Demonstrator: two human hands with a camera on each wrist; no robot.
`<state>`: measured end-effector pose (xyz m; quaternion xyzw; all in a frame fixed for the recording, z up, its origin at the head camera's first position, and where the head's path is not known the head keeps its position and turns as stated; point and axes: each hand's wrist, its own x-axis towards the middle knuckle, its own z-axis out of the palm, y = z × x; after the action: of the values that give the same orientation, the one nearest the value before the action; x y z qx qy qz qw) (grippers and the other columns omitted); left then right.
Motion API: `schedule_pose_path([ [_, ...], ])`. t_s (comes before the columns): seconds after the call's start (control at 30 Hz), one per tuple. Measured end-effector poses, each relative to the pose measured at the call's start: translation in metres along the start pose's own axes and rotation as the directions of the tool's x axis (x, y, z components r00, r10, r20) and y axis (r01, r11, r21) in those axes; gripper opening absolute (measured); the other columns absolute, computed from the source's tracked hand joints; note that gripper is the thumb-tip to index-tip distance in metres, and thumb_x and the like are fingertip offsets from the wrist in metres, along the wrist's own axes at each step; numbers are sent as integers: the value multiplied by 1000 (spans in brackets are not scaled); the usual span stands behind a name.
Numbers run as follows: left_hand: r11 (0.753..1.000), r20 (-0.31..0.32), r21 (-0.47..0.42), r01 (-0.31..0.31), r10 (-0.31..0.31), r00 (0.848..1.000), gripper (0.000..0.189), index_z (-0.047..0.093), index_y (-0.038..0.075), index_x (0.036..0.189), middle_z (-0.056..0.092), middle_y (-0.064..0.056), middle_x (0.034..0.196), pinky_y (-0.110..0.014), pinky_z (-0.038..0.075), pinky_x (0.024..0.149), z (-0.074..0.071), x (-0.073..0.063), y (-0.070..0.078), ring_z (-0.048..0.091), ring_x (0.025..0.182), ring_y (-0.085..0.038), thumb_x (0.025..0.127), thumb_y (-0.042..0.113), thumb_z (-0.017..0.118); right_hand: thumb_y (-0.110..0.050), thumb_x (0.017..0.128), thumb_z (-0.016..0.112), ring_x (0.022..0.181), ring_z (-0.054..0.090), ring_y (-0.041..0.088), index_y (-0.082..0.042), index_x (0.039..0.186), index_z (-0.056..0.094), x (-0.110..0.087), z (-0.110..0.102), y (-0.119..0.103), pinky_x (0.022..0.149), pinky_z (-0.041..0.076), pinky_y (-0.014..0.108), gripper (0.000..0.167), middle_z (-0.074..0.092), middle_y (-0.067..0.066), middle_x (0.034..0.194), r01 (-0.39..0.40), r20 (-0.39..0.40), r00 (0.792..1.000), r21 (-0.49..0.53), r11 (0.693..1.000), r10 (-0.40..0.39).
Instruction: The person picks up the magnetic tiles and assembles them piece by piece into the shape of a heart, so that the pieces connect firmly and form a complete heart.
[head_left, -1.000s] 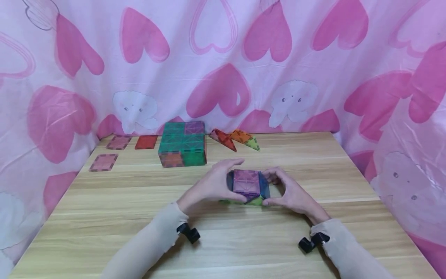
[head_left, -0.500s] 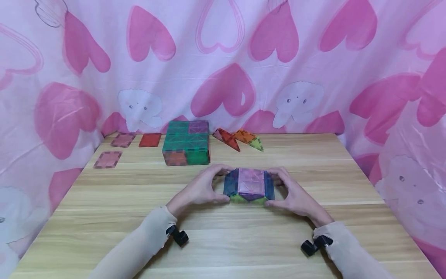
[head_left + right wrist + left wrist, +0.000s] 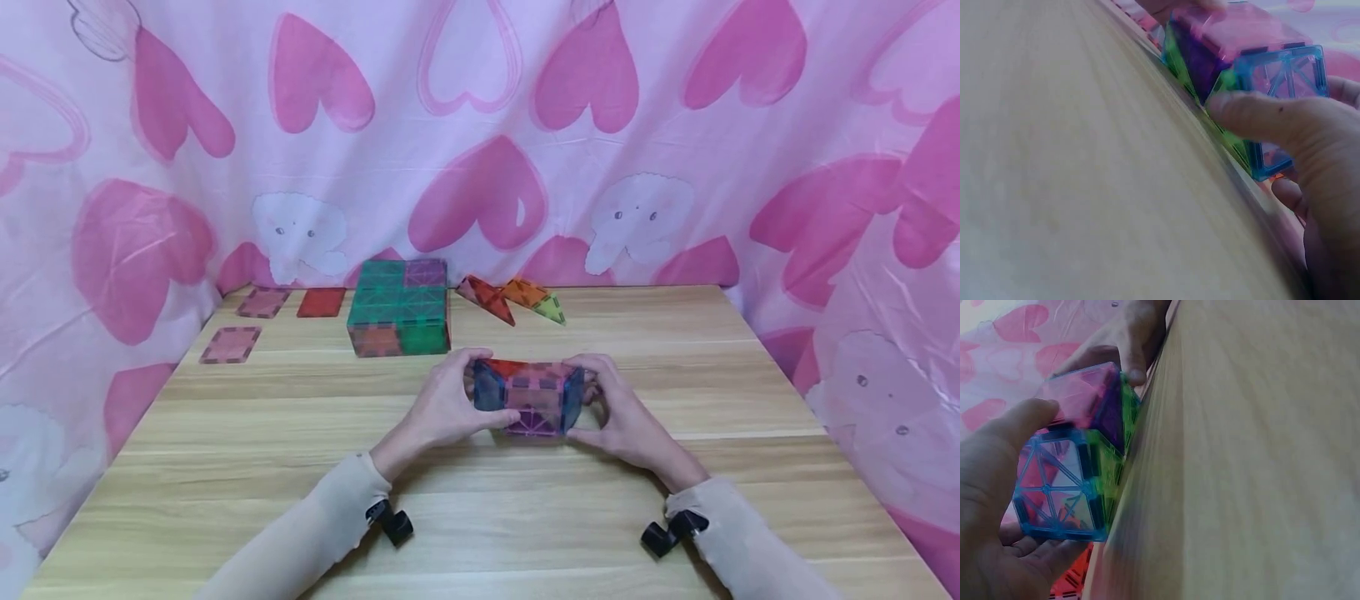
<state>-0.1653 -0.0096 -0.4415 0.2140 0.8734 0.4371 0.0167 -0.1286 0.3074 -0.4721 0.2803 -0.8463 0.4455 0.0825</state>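
Note:
Between both hands is a small block of translucent magnetic tiles (image 3: 534,398), tipped toward me in the head view. Pink and purple squares face me, with red-orange along its top edge. My left hand (image 3: 442,404) grips its left end, thumb across the front. My right hand (image 3: 633,425) holds the right end, thumb at the lower front corner and fingers behind. A blue square end tile (image 3: 1060,487) shows in the left wrist view, and the opposite blue end tile (image 3: 1285,78) in the right wrist view. Green and purple triangles form one side. The underside is hidden.
Behind to the left stands a larger box of green, purple and red tiles (image 3: 397,308). A red square tile (image 3: 321,302) and two pink tiles (image 3: 231,344) lie farther left. Triangular tiles (image 3: 487,300) lie by the back edge. A heart-print curtain (image 3: 480,192) surrounds the table.
The block has been tipped, so its pink and purple faces turn toward me and red shows at the top. My left thumb has moved onto its front. The right hand keeps hold.

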Motion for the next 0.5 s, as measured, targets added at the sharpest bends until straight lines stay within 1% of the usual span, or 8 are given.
schedule_pose_path([
  [0.1, 999, -28, 25, -19, 20, 999, 104, 59, 16, 153, 66, -3, 142, -47, 62, 101, 1, 0, -3, 66, 119, -26, 69, 54, 106, -15, 73, 107, 123, 63, 21, -22, 170, 35, 0, 1, -2, 104, 58, 36, 122, 52, 5, 156, -77, 13, 997, 25, 997, 76],
  [0.13, 999, -35, 37, -30, 32, 999, 104, 59, 16, 151, 66, -3, 141, -46, 62, 101, 2, 0, -5, 66, 120, -25, 67, 53, 107, -19, 74, 107, 122, 64, 21, -22, 172, 34, 0, 2, -2, 106, 57, 35, 123, 53, 5, 156, -93, 14, 996, 21, 995, 92],
  [0.2, 997, -44, 47, -60, 62, 997, 102, 60, 15, 149, 63, -2, 140, -44, 61, 102, 2, 0, -8, 65, 119, -24, 66, 50, 109, -23, 78, 105, 121, 65, 21, -22, 172, 34, 0, 3, -3, 107, 55, 34, 118, 56, 4, 154, -123, 13, 992, 26, 992, 123],
  [0.27, 996, -47, 48, -77, 79, 996, 102, 59, 15, 148, 60, -2, 142, -44, 61, 103, 2, -1, -10, 64, 120, -24, 66, 48, 109, -25, 82, 103, 120, 64, 19, -21, 169, 37, 1, 4, -3, 106, 54, 32, 110, 59, 2, 150, -134, 6, 991, 15, 991, 134],
  [0.37, 995, -49, 51, -81, 84, 995, 103, 57, 16, 151, 56, -3, 144, -47, 58, 107, 2, -2, -12, 61, 124, -25, 67, 48, 109, -22, 86, 100, 117, 62, 20, -17, 165, 40, 1, 5, -4, 102, 54, 32, 99, 60, 1, 146, -122, 3, 993, 31, 992, 122],
  [0.43, 995, -46, 60, -78, 81, 996, 104, 56, 17, 152, 55, -3, 144, -48, 57, 109, 2, -4, -14, 59, 126, -24, 68, 50, 108, -19, 86, 100, 116, 61, 22, -17, 164, 40, 1, 6, -5, 100, 54, 32, 98, 58, 2, 146, -114, 6, 993, 50, 992, 114],
  [0.5, 995, -50, 64, -78, 81, 995, 105, 56, 18, 153, 56, -2, 143, -50, 56, 110, 1, -7, -17, 57, 127, -23, 69, 53, 107, -17, 86, 99, 117, 60, 23, -16, 165, 37, 0, 7, -5, 100, 54, 33, 101, 57, 2, 149, -112, 9, 994, 58, 992, 112],
])
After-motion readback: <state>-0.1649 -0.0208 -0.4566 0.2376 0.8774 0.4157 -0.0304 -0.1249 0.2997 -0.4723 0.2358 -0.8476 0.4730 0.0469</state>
